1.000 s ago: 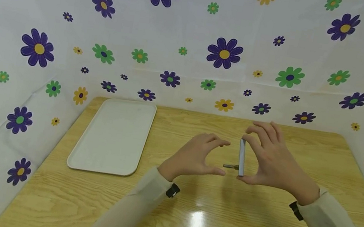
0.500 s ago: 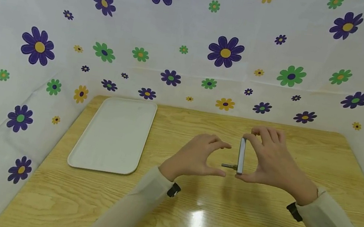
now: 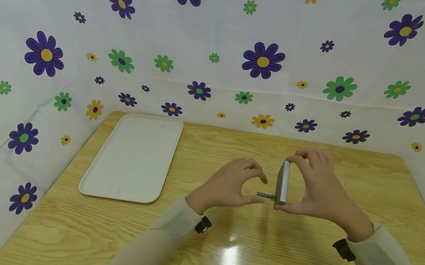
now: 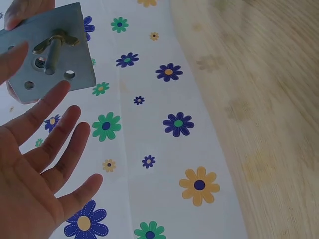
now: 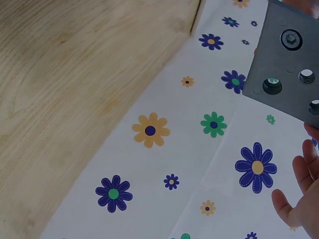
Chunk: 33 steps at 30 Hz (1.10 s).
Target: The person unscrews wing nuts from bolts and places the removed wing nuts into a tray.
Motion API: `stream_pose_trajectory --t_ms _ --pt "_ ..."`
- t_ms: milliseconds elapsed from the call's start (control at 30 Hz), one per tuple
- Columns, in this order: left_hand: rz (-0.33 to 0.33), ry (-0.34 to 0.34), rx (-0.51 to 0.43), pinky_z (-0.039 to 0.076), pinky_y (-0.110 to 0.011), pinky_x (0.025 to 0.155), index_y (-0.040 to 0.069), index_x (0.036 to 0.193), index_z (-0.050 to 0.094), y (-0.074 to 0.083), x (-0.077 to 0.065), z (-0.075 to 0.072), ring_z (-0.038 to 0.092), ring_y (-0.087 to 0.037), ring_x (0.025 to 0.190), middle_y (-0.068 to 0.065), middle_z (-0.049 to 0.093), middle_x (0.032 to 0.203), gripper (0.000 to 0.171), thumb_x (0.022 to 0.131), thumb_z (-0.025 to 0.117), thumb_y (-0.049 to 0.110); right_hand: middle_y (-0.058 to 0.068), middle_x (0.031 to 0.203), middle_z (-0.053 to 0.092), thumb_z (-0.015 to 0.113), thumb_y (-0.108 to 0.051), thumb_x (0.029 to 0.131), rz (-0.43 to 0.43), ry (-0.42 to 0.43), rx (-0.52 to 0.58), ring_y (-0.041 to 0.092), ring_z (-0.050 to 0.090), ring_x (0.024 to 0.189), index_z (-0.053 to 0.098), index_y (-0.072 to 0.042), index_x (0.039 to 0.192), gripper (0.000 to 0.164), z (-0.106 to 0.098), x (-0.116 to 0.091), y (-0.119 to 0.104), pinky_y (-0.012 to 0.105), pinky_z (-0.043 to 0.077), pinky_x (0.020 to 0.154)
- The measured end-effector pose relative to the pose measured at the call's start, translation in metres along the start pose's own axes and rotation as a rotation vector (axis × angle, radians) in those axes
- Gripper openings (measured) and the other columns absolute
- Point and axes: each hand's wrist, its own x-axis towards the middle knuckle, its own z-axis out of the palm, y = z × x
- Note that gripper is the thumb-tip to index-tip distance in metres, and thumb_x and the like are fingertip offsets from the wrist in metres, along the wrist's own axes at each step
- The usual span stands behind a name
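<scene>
My right hand [image 3: 321, 190] holds a grey square metal plate [image 3: 283, 183] upright by its top and bottom edges, between fingers and thumb. A bolt [image 3: 265, 195] sticks out of its left face. In the left wrist view, a brass-coloured wing nut [image 4: 59, 37] sits on that bolt near the plate, which has several round holes. The right wrist view shows the plate's other face [image 5: 279, 57], with a hex-socket bolt head [image 5: 291, 39] set in it. My left hand [image 3: 229, 183] is beside the bolt, thumb and bent fingers spread around it, apparently without touching.
A white rectangular tray [image 3: 132, 157] lies at the left of the wooden table [image 3: 187, 248]. White cloth with printed flowers [image 3: 228, 29] walls in the table at the back and both sides.
The plate has turned slightly, so more of its left face shows. My left fingers have bent down closer to the bolt. The tray has stayed put.
</scene>
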Motion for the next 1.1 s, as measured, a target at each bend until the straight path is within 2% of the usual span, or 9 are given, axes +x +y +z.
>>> stream_pose_trajectory --t_ms 167,300,533,733,867,967,1067,1100 --pt "0.019 0.060 -0.108 0.047 -0.028 0.093 0.017 0.100 0.067 0.004 -0.001 -0.003 0.057 -0.012 0.102 0.003 0.060 0.106 0.024 0.083 0.070 0.033 0.017 0.111 0.045 0.068 -0.075 0.059 0.021 0.024 0.084 0.037 0.038 0.104 0.052 -0.003 0.114 0.093 -0.004 0.002 -0.004 0.062 0.027 0.088" --pt "0.037 0.091 -0.132 0.047 -0.028 0.093 0.016 0.096 0.068 0.009 0.000 -0.006 0.057 -0.012 0.102 0.002 0.061 0.106 0.019 0.085 0.069 0.031 0.017 0.112 0.045 0.060 -0.079 0.062 0.014 0.037 0.097 0.037 0.038 0.105 0.051 -0.003 0.115 0.093 -0.008 0.005 -0.007 0.061 0.028 0.087" --pt "0.031 0.096 -0.132 0.047 -0.028 0.094 0.016 0.094 0.069 0.014 -0.001 -0.009 0.057 -0.013 0.103 0.001 0.061 0.108 0.015 0.086 0.068 0.029 0.016 0.112 0.045 0.073 -0.072 0.057 0.001 0.029 0.114 0.034 0.038 0.106 0.052 -0.005 0.116 0.091 -0.010 0.010 -0.011 0.059 0.030 0.087" --pt "0.061 0.092 -0.134 0.048 -0.029 0.093 0.015 0.091 0.070 0.014 0.000 -0.009 0.058 -0.014 0.102 0.000 0.062 0.105 0.012 0.088 0.066 0.025 0.016 0.111 0.045 0.065 -0.077 0.060 -0.016 0.042 0.123 0.033 0.039 0.103 0.052 -0.004 0.116 0.093 -0.009 0.013 -0.013 0.059 0.029 0.086" --pt "0.060 0.068 -0.134 0.048 -0.028 0.093 0.014 0.091 0.071 0.012 0.002 -0.009 0.058 -0.013 0.102 0.000 0.063 0.105 0.013 0.090 0.063 0.024 0.015 0.111 0.044 0.081 -0.063 0.052 -0.024 0.033 0.122 0.033 0.038 0.104 0.051 -0.004 0.117 0.093 -0.010 0.013 -0.012 0.057 0.029 0.087" --pt "0.056 0.047 -0.123 0.048 -0.028 0.092 0.013 0.093 0.071 0.010 0.003 -0.009 0.058 -0.013 0.101 0.000 0.063 0.104 0.014 0.091 0.061 0.023 0.015 0.112 0.044 0.085 -0.059 0.049 -0.026 0.023 0.127 0.033 0.038 0.105 0.051 -0.004 0.117 0.093 -0.011 0.014 -0.013 0.057 0.029 0.088" --pt "0.055 0.034 -0.113 0.048 -0.027 0.092 0.013 0.094 0.070 0.009 0.005 -0.010 0.059 -0.013 0.100 0.001 0.064 0.102 0.014 0.091 0.061 0.023 0.015 0.113 0.044 0.085 -0.059 0.049 -0.024 0.016 0.134 0.033 0.037 0.107 0.050 -0.005 0.117 0.094 -0.011 0.014 -0.014 0.058 0.028 0.088" --pt "0.058 0.035 -0.109 0.048 -0.027 0.092 0.013 0.095 0.070 0.008 0.005 -0.010 0.059 -0.012 0.100 0.001 0.064 0.103 0.014 0.092 0.061 0.024 0.015 0.113 0.044 0.081 -0.065 0.052 -0.023 0.019 0.136 0.034 0.037 0.107 0.051 -0.005 0.117 0.094 -0.011 0.014 -0.015 0.059 0.028 0.089"
